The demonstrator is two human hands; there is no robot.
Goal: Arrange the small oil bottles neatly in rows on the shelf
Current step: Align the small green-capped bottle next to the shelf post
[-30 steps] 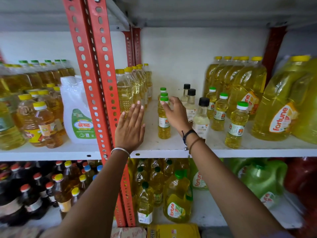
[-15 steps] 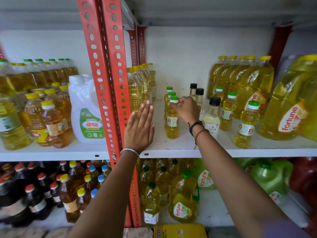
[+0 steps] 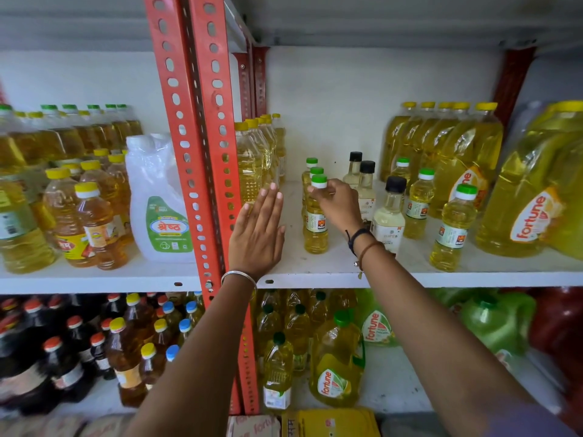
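Head view. My right hand (image 3: pixel 336 205) covers the shoulder of the front small oil bottle (image 3: pixel 316 225) and part of the black-capped bottle (image 3: pixel 366 187) behind it; whether my palm touches that one I cannot tell. Two more green-capped small bottles (image 3: pixel 310 167) stand in file behind the front one, mostly hidden by it, only caps and necks showing. The big jug (image 3: pixel 536 197) at far right is cut off by the frame edge. Lower shelf stock is blurred, labels largely unreadable.

Right arm reaches forward over the shelf (image 3: pixel 315 272) edge, wrist bent slightly down, fingertips (image 3: pixel 312 190) pinched around the front bottle's green cap. The bottle stands upright on the shelf, left of the black-capped group. Three further green-capped bottles (image 3: pixel 451 222) stand well apart to the right.

My left hand (image 3: pixel 257 234) is flat and spread, fingers together and pointing up, holding nothing, just beside the red upright (image 3: pixel 195 152); a bangle sits on the wrist.
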